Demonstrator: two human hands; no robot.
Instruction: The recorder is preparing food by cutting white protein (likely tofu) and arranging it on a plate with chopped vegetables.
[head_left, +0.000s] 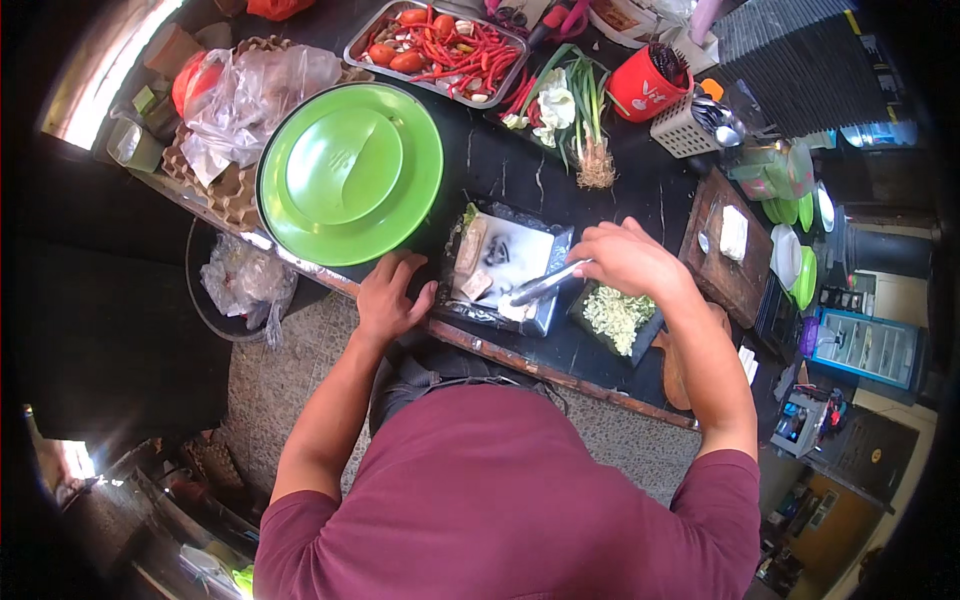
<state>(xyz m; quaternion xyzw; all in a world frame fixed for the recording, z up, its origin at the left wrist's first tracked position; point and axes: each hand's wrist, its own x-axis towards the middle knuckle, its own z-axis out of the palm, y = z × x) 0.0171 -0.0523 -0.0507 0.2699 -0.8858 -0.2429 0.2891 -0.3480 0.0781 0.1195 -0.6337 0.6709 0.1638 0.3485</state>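
Note:
My right hand (626, 255) grips a metal utensil (551, 281), which slants down to the left. Its far end meets a pale piece of food (517, 307) at the near side of a black square plate (551, 319). A white sheet (525, 251) with a dark print lies on that plate. Along its left side sit pale brown food blocks (470, 244) and a bit of green leaf (469, 214). My left hand (394, 296) rests at the counter's front edge, left of the plate, fingers apart and holding nothing. Shredded cabbage (619, 315) lies on a dark dish below my right hand.
Left of the plate stands a large green lid or plate stack (420, 202). Behind are a metal tray (352, 56) of chilies and tomatoes, spring onions (592, 112), and a red container (637, 90). A wooden board (697, 255) lies right; a bin (206, 311) stands below left.

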